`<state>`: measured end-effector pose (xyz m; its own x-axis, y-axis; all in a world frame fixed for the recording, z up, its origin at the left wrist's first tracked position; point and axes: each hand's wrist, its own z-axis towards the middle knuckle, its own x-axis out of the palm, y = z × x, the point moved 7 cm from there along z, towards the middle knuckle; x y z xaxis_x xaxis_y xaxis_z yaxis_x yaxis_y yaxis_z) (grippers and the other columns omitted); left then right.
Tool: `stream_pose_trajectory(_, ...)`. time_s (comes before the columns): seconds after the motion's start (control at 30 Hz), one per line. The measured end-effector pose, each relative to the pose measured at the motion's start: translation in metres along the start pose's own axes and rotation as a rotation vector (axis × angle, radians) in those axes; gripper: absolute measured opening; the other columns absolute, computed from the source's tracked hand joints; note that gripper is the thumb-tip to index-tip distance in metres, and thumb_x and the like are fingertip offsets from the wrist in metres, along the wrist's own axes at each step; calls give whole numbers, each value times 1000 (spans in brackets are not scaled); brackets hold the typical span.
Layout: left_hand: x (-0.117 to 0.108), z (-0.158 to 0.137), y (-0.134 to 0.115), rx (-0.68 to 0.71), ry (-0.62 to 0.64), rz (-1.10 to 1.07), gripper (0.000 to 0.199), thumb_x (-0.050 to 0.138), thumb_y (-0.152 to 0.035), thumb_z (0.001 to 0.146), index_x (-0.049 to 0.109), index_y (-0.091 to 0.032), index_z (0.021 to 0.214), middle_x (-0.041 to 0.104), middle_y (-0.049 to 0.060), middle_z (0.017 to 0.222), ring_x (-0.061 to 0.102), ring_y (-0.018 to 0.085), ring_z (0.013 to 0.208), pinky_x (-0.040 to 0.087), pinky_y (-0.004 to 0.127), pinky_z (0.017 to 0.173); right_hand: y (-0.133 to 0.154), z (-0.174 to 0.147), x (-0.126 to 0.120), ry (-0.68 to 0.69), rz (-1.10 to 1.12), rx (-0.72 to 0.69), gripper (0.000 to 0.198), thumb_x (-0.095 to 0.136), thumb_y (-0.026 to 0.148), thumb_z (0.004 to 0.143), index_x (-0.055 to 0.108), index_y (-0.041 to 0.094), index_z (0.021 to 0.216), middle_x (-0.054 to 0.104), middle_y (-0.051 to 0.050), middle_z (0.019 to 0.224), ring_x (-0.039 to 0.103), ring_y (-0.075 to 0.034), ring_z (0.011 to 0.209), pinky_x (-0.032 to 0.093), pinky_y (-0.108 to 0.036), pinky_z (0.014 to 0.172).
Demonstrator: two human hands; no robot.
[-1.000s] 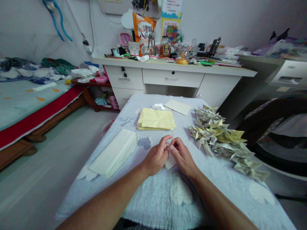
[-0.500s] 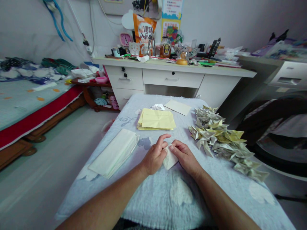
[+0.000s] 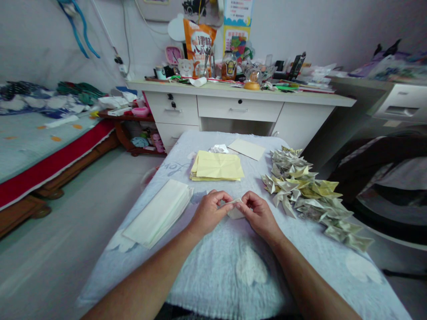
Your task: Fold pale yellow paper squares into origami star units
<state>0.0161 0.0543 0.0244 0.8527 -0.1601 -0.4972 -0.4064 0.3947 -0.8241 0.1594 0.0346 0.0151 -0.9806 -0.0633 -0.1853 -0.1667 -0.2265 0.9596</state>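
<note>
Two hands, one small pale folded paper (image 3: 236, 214) between them. Left hand (image 3: 210, 211) and right hand (image 3: 260, 216) both pinch its upper edge, thumbs toward each other; wrists at 7 and 5 o'clock. From the paper: one white rectangular paper stack (image 3: 159, 214), 9 o'clock; one yellow creased-paper stack (image 3: 218, 166), 11; grey-and-yellow pointed paper pieces (image 3: 308, 193), 3, overlapping, uncountable.

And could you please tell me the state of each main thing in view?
Small paper: looks folded, partly hidden
Left hand: pinching it
Right hand: pinching it too
Yellow sheets: stacked, top one creased
White paper: layered, lying flat
Pale sheet: lying flat
White scrap: crumpled
Folded pieces: bunched together
Middle drawer: shut
Cloth: spread, wrinkled
</note>
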Motion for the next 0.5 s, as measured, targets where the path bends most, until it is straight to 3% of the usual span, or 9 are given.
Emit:
stream_pose_trajectory(0.1, -5, 0, -10, 99, -15, 81, 5, 61, -19, 79, 66, -20, 80, 64, 0, 78, 53, 16, 80, 41, 28, 73, 12, -1, -2, -19, -202, -126, 9, 55, 20, 81, 48, 20, 75, 47, 2, 69, 45, -13, 66, 37, -25, 62)
stream_pose_trajectory(0.2, -5, -2, -23, 220, -5, 166, 14, 58, -9, 77, 65, -21, 79, 66, 1, 84, 51, 19, 89, 39, 32, 81, 22, -5, -1, -48, -391, -257, 14, 51, 8, 73, 47, 21, 75, 49, 0, 76, 46, -16, 76, 37, -28, 69)
stream_pose_trajectory(0.5, -6, -9, -32, 315, -81, 342, 16, 55, -7, 78, 62, -21, 80, 64, 1, 88, 46, 21, 95, 35, 37, 88, 32, -15, 6, -87, -747, -412, 20, 48, 2, 69, 46, 20, 77, 48, -3, 80, 42, -20, 81, 34, -34, 72)
